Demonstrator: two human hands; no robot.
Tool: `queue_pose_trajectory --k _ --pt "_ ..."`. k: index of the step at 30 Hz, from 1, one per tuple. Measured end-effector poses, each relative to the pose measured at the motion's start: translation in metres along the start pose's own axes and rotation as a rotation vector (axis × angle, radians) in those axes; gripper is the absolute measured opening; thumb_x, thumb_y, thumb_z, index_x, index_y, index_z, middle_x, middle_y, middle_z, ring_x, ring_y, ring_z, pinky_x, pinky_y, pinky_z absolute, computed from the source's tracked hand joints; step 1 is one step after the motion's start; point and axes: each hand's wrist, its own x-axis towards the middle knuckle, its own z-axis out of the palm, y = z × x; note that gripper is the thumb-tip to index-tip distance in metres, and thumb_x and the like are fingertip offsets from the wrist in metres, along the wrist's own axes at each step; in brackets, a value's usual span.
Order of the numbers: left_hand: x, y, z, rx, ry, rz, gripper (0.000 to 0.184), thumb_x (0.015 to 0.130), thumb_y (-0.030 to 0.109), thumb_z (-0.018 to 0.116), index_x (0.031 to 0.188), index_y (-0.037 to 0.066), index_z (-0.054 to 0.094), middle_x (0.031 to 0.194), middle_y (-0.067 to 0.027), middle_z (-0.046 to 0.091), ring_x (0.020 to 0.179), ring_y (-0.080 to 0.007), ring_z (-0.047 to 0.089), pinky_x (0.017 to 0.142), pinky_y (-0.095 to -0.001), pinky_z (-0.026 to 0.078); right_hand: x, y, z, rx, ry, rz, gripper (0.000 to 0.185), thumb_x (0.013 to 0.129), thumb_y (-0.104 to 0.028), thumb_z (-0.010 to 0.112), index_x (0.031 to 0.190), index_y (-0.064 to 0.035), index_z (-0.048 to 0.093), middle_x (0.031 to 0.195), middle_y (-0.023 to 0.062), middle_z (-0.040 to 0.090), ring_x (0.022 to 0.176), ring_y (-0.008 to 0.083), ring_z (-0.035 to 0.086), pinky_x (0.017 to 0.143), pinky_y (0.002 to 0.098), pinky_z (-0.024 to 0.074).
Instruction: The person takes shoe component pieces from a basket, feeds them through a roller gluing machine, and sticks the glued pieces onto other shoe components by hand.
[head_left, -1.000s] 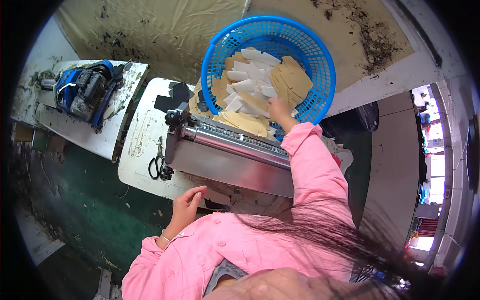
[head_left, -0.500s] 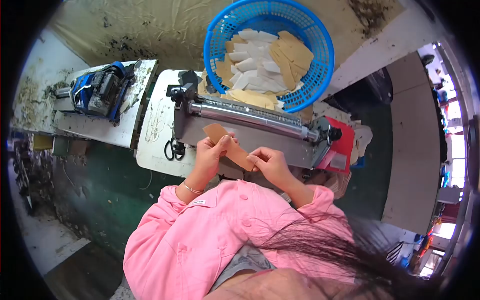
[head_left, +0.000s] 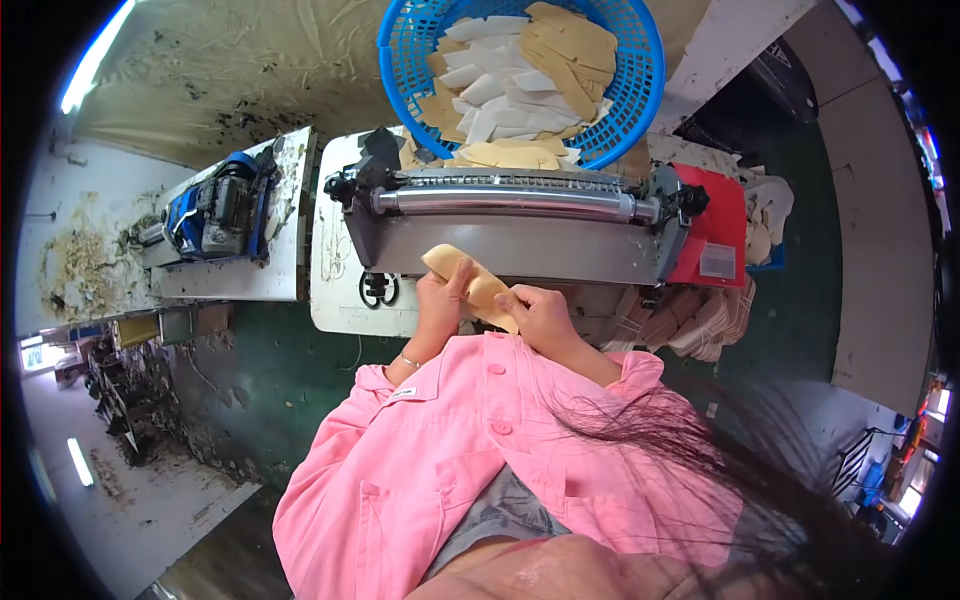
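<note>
In front of my chest, a tan, strip-like flat piece (head_left: 484,281), perhaps of leather or board, is held between both hands. My left hand (head_left: 438,303) grips it near its middle, thumb on top, and the far end sticks out past the fingers. At the near end, my right hand (head_left: 543,314) pinches it between thumb and fingers. The piece looks bent, its surface curving between the two grips. Just beyond lies a roller machine (head_left: 505,203) with a shiny metal cylinder and a grey front plate; the piece overlaps that plate's lower edge in view.
A blue plastic basket (head_left: 652,92) behind the machine holds white pieces (head_left: 497,97) and tan pieces (head_left: 572,55). Black-handled scissors (head_left: 378,292) lie on the white table (head_left: 335,300). A blue motor (head_left: 212,212) sits left. Stacked pieces (head_left: 705,322) lie below the red panel (head_left: 722,230).
The tan piece has gone from nearly flat to bent, with its top surface now bulging. The camera view has shifted, so machine and basket appear in different places. Both hands keep hold.
</note>
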Motion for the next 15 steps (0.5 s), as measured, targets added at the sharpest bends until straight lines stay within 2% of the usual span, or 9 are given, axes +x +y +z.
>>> queue_pose_trajectory --k 1,4,6,7,9,11,12,14,15 --pt "0.002 0.0 -0.004 0.025 -0.004 -0.008 0.03 0.097 0.029 0.067 0.103 0.0 0.071 0.088 -0.0012 0.07 0.074 -0.0053 0.06 0.065 -0.0221 0.049 0.0 0.002 0.001 0.037 0.03 0.031 0.027 0.094 -0.027 0.065 0.086 -0.0017 0.068 0.073 0.014 0.068 0.057 0.0249 0.064 0.056 0.0366 0.0473" --pt "-0.009 0.036 -0.014 0.039 -0.008 -0.074 0.034 0.101 0.029 0.059 0.119 0.001 0.067 0.094 -0.0031 0.071 0.077 -0.0059 0.063 0.065 -0.0219 0.049 0.008 -0.002 -0.026 0.285 0.335 0.227 0.03 0.099 -0.027 0.059 0.091 0.0006 0.069 0.068 0.0068 0.067 0.056 0.0102 0.058 0.053 0.0266 0.0457" --pt "0.005 0.043 -0.027 -0.069 -0.096 -0.045 0.042 0.104 0.023 0.051 0.143 0.006 0.048 0.114 -0.0071 0.069 0.089 -0.0091 0.066 0.067 -0.0214 0.049 0.011 0.007 -0.061 0.338 0.302 0.299 0.03 0.102 -0.026 0.056 0.097 0.0009 0.067 0.069 0.0039 0.066 0.055 0.0074 0.057 0.051 0.0223 0.0439" --pt "0.011 0.06 -0.017 -0.107 -0.101 -0.008 0.045 0.104 0.022 0.052 0.145 0.006 0.044 0.116 -0.0078 0.067 0.092 -0.0097 0.065 0.068 -0.0221 0.05 0.009 0.015 -0.071 0.365 0.205 0.239 0.028 0.101 -0.026 0.058 0.1 0.0001 0.069 0.069 0.0033 0.066 0.053 0.0058 0.055 0.049 0.0236 0.0433" --pt "0.043 0.087 0.001 -0.177 -0.147 0.056 0.051 0.102 0.019 0.054 0.149 0.006 0.036 0.121 -0.0093 0.064 0.1 -0.0118 0.064 0.073 -0.024 0.051 0.003 0.019 -0.076 0.343 -0.029 0.296 0.026 0.1 -0.025 0.06 0.101 0.0 0.068 0.069 0.0035 0.066 0.052 0.006 0.054 0.049 0.0239 0.0431" --pt "0.124 0.111 0.01 -0.17 -0.201 0.106 0.055 0.1 0.016 0.057 0.149 0.005 0.034 0.126 -0.0103 0.061 0.109 -0.015 0.062 0.079 -0.0265 0.051 0.008 0.015 -0.077 0.255 -0.238 0.33 0.024 0.096 -0.022 0.063 0.103 0.0002 0.068 0.069 0.0045 0.066 0.052 0.0071 0.056 0.05 0.0249 0.0438" --pt "0.156 0.118 0.015 -0.141 -0.21 0.124 0.056 0.099 0.015 0.059 0.148 0.005 0.035 0.128 -0.0106 0.059 0.112 -0.0166 0.061 0.082 -0.0277 0.051 0.013 0.016 -0.073 0.251 -0.26 0.317 0.023 0.096 -0.021 0.063 0.102 0.0005 0.068 0.069 0.0047 0.066 0.052 0.0075 0.056 0.05 0.0252 0.0441" --pt "0.146 0.138 0.019 -0.245 -0.107 0.041 0.055 0.098 0.015 0.061 0.147 0.005 0.037 0.132 -0.0116 0.057 0.116 -0.0185 0.06 0.086 -0.0289 0.051 0.027 0.022 -0.054 0.256 -0.3 0.281 0.022 0.095 -0.019 0.063 0.101 0.0011 0.068 0.068 0.005 0.067 0.051 0.0083 0.056 0.05 0.0259 0.0449" --pt "0.142 0.146 0.022 -0.3 -0.055 0.002 0.055 0.097 0.014 0.061 0.146 0.004 0.038 0.134 -0.0121 0.056 0.118 -0.0194 0.059 0.087 -0.0295 0.051 0.036 0.022 -0.05 0.25 -0.31 0.335 0.021 0.094 -0.019 0.063 0.1 0.0012 0.068 0.069 0.005 0.067 0.052 0.0086 0.057 0.05 0.0259 0.0455"
